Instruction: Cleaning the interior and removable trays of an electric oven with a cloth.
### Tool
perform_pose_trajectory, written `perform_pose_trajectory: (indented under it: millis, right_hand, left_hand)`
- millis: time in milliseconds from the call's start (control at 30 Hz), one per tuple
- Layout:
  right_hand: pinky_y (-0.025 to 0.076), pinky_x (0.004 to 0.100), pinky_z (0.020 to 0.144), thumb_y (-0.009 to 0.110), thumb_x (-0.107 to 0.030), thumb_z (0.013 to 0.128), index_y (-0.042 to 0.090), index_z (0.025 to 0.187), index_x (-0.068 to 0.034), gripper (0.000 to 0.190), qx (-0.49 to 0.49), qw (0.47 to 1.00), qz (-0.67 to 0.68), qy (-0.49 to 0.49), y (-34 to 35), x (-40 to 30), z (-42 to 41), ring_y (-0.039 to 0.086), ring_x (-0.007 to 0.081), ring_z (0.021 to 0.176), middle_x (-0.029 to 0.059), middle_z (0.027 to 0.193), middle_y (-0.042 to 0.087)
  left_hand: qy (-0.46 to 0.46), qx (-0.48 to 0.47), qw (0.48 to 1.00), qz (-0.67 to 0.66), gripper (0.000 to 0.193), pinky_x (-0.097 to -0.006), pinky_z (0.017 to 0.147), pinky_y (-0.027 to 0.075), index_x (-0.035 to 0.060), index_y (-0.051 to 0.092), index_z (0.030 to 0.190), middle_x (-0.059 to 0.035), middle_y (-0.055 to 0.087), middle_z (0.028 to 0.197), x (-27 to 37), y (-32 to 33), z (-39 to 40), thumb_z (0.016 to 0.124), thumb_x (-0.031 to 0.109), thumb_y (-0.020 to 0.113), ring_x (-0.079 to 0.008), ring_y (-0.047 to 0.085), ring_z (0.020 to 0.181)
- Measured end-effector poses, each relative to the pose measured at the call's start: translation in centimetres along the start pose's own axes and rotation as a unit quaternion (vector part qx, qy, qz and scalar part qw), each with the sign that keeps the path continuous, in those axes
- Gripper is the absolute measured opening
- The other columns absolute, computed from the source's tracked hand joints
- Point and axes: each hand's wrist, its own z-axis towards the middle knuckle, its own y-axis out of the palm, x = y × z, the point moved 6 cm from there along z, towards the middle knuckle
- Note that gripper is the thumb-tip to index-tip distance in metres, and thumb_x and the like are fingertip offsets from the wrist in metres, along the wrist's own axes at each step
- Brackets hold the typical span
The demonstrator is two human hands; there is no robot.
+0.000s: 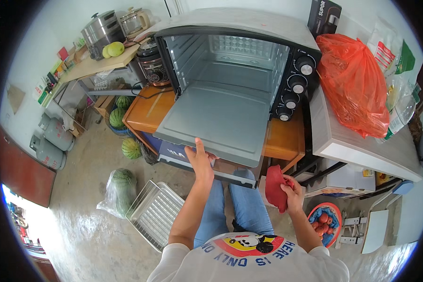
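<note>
A countertop oven [232, 17] stands before me with its glass door [172, 149] folded down. A grey metal tray [218, 123] sticks partly out of the oven over the door. My left hand [201, 158] grips the tray's front edge, thumb on top and fingers beneath. In my right hand [292, 192] is a crumpled red cloth [276, 188], held to the right of the door's corner. Four-knob-style controls, several dark dials [298, 84], line the oven's right side.
An orange wooden cabinet [283, 141] carries the oven; a pressure cooker [151, 63] stands close on its left. A red plastic bag [352, 84] lies on the right-hand counter [366, 155]. On the floor are a rack with trays [157, 211], a bagged watermelon [121, 192] and a fruit basin [338, 215].
</note>
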Motion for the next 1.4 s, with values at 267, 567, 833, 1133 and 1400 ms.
perform_pose_trajectory:
  millis: [267, 567, 833, 1133, 1400]
  right_hand:
    - [0.048, 0.0265, 0.085, 0.062, -0.002, 0.087, 0.062, 0.12, 0.001, 0.033, -0.015, 1.0, 0.003, 0.004, 0.9, 0.1, 0.9, 0.059, 0.013, 0.095, 0.0058, 0.106, 0.064]
    - [0.047, 0.0265, 0.087, 0.063, -0.002, 0.085, 0.063, 0.119, 0.0, 0.034, 0.0, 1.0, 0.013, 0.002, 0.9, 0.3, 2.3, 0.059, 0.0137, 0.096, 0.0057, 0.107, 0.064]
    - [0.042, 0.0278, 0.095, 0.063, -0.006, 0.086, 0.064, 0.117, 0.0, 0.032, 0.058, 0.98, -0.107, -0.154, -2.6, -4.2, 9.4, 0.056, 0.0152, 0.104, 0.0052, 0.111, 0.062]
    - [0.041, 0.0308, 0.099, 0.065, -0.009, 0.087, 0.064, 0.119, -0.004, 0.033, 0.041, 0.977, -0.12, -0.171, -2.8, -5.0, 12.4, 0.056, 0.0174, 0.109, 0.007, 0.119, 0.061]
    - [0.043, 0.029, 0.096, 0.063, -0.008, 0.085, 0.064, 0.117, 0.0, 0.034, 0.037, 0.976, -0.144, -0.156, -2.2, -5.8, 12.6, 0.058, 0.0167, 0.103, 0.0073, 0.11, 0.064]
  left_hand:
    - [-0.032, -0.109, 0.993, -0.018, 0.027, -0.0347, 0.057, 0.057, 0.002, 0.032, 0.111, -0.0178, 0.06, 0.087, -0.5, 2.1, 2.5, 0.101, 0.018, 0.051, -0.0249, 0.067, 0.068]
    - [-0.06, -0.184, 0.967, 0.169, 0.041, -0.0276, 0.047, 0.054, 0.0011, 0.038, 0.111, -0.0199, 0.068, 0.082, -1.6, 5.3, 8.3, 0.097, 0.032, 0.062, -0.0207, 0.068, 0.057]
    - [-0.061, -0.203, 0.943, 0.256, 0.039, -0.0225, 0.036, 0.043, -0.0021, 0.054, 0.09, -0.013, 0.065, 0.063, -2.5, 8.6, 12.6, 0.094, 0.034, 0.068, -0.0143, 0.061, 0.044]
    - [-0.109, -0.196, 0.93, 0.293, 0.033, -0.0264, 0.033, 0.037, -0.0026, 0.058, 0.085, -0.0159, 0.066, 0.063, -4.3, 11.4, 16.1, 0.095, 0.028, 0.066, -0.0161, 0.056, 0.04]
    - [-0.175, -0.24, 0.895, 0.333, 0.026, -0.0268, 0.033, 0.035, -0.0019, 0.06, 0.083, -0.0152, 0.065, 0.061, -3.5, 12.2, 18.1, 0.096, 0.021, 0.061, -0.0158, 0.053, 0.038]
